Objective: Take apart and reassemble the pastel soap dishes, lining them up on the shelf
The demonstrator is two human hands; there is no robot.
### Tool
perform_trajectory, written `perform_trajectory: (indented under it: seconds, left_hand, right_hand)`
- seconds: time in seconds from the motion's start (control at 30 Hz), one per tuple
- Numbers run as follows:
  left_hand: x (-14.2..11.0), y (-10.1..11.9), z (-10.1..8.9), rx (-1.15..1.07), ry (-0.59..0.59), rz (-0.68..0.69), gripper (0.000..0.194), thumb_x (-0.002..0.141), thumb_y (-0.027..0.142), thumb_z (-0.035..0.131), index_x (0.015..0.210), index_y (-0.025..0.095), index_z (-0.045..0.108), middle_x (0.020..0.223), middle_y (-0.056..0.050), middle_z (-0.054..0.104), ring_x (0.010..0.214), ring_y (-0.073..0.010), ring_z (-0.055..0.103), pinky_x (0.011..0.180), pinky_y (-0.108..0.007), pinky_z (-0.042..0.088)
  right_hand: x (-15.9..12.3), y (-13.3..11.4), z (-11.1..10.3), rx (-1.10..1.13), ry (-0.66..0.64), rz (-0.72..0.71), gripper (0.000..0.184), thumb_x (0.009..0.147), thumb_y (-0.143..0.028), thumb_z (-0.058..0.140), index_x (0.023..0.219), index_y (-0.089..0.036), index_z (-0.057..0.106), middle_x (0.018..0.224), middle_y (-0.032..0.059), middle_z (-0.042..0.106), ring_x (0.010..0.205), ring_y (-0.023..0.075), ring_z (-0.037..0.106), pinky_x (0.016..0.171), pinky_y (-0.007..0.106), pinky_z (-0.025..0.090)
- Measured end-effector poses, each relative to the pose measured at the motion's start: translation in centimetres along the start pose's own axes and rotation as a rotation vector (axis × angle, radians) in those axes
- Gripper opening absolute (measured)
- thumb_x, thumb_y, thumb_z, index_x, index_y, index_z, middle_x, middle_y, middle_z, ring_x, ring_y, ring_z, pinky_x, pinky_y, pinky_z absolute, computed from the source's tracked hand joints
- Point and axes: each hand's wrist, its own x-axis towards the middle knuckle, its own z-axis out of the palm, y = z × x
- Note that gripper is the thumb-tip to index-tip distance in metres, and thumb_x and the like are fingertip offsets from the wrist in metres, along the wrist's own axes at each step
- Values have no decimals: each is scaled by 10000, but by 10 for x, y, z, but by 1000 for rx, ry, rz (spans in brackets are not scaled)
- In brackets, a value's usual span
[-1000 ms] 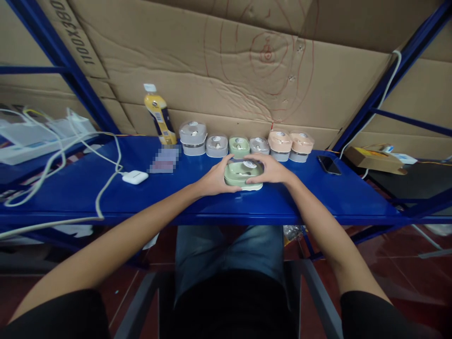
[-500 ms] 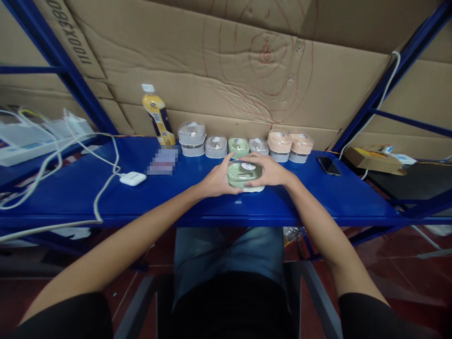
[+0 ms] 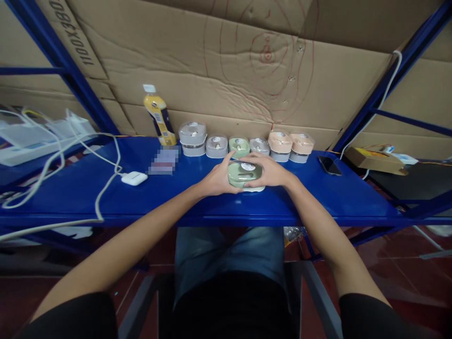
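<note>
Between my two hands is a green box with a clear lid (image 3: 240, 173), a round white sticker on top and a pale rim at its base. My left hand (image 3: 218, 178) grips its left side, with the thumb up at the back corner. On the opposite side my right hand (image 3: 268, 170) curls round the right edge, fingertips at the front. Just behind the hands stands a row of similar lidded boxes: a stacked grey one (image 3: 192, 140), a small grey one (image 3: 216, 147), a green one (image 3: 239, 147), another grey one (image 3: 259, 146) and two peach ones, one nearer the middle (image 3: 280, 145).
A yellow bottle (image 3: 158, 115) stands at the back left, near a blurred-out card (image 3: 164, 160). White cables (image 3: 106, 179) and a white earbud case (image 3: 134, 178) lie left on the blue table (image 3: 197, 207). At right are a phone (image 3: 330, 165) and an open carton (image 3: 374, 161).
Both hands keep hold of the green box, in nearly the same place. The whole view has shifted very slightly; nothing else has visibly moved.
</note>
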Motion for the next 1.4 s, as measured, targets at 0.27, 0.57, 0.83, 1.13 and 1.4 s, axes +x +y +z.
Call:
perform_trajectory:
  seconds: [0.27,0.57,0.83,1.13,1.4]
  left_hand:
    - [-1,-1,2,-80,12,-18,1539,569,589,1071,1803,248,219,1574,-230,657,1465,-517,648,1231,-697,510]
    - [3,-6,4,-111,-16,2,1468,557,570,1068,1766,216,316,1622,-271,602,1519,-521,594,1275,-726,453]
    - [2,-6,6,-135,-25,-33,1461,569,588,1053,1756,188,302,1588,-280,610,1518,-522,591,1278,-739,436]
    - [2,-9,7,-132,-15,-44,1469,571,577,1058,1765,194,291,1575,-265,643,1502,-507,612,1265,-717,458]
    - [2,-8,8,-81,-11,-94,1431,561,576,1055,1741,187,344,1646,-271,584,1519,-537,587,1237,-699,491]
  right_hand:
    - [-2,-1,2,0,21,22,918,737,-628,977,1560,-306,727,1400,121,713,1333,401,695,1221,592,521]
    - [-2,0,5,-14,10,41,931,723,-617,986,1570,-338,719,1342,99,694,1259,382,705,1210,608,527]
    - [-4,-1,4,-26,-2,43,932,731,-649,978,1566,-327,721,1382,112,694,1277,386,702,1209,605,529]
    - [-5,8,8,6,4,34,968,738,-647,978,1602,-324,683,1361,118,729,1280,393,707,1170,612,557]
    - [-4,19,11,9,17,1,979,731,-677,976,1595,-320,687,1359,108,758,1233,372,729,1134,575,577]
